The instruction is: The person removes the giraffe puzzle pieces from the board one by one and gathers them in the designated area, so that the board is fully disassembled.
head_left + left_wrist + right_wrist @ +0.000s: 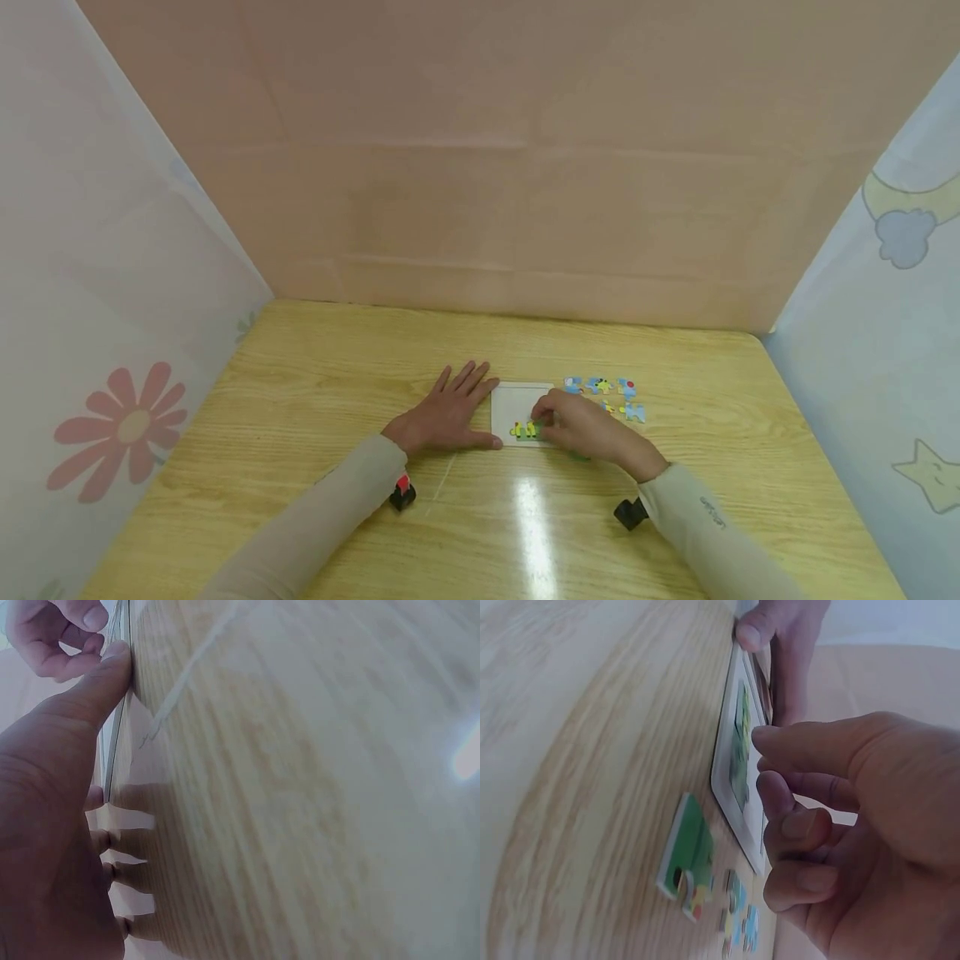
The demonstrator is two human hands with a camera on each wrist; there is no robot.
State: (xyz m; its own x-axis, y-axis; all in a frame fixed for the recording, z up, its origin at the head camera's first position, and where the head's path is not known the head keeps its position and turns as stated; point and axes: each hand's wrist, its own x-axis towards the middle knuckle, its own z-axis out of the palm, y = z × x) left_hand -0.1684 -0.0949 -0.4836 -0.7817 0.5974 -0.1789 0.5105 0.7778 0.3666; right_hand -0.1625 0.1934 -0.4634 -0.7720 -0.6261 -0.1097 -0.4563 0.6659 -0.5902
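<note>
A shallow white puzzle tray (513,400) lies on the table. My left hand (450,414) is spread flat at its left side, thumb and index fingertip at the rim. Over the tray's lower right is my right hand (581,423), its fingers bent and the thumb close to the index finger. Those fingertips are at a green puzzle piece (739,776) inside the tray, and they partly hide it in the head view. Another green and yellow piece (743,712) lies beside it in the tray.
Several loose blue and yellow puzzle pieces (602,385) lie right of the tray. A green piece (690,844) rests on the wood near the tray's edge. Black wrist-camera mounts (630,513) sit under the sleeves. Fabric walls stand behind and at both sides.
</note>
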